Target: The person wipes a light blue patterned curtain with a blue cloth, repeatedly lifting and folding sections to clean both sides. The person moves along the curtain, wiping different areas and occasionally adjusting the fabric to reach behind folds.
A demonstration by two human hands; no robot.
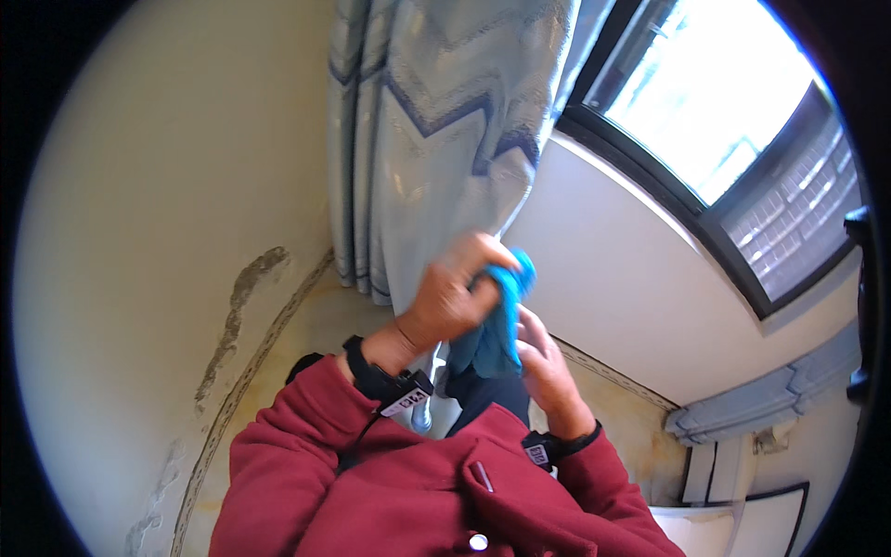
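Note:
A bright blue cloth [502,325] hangs bunched in front of my chest. My left hand [455,286] is closed on its upper part, with the fingers slightly blurred. Lower down and to the right, my right hand [546,357] is beside the cloth's right edge, its fingers bent toward it. Whether those fingers grip the cloth or only touch it is hard to make out. Black bands with small tags circle both wrists, below dark red sleeves.
A long pale blue zigzag curtain [445,139] hangs just beyond my hands. At the upper right is a dark-framed window [691,209]. The left wall [167,186] has peeling patches near the floor. Another blue curtain [780,385] and a white piece of furniture [696,529] are at the lower right.

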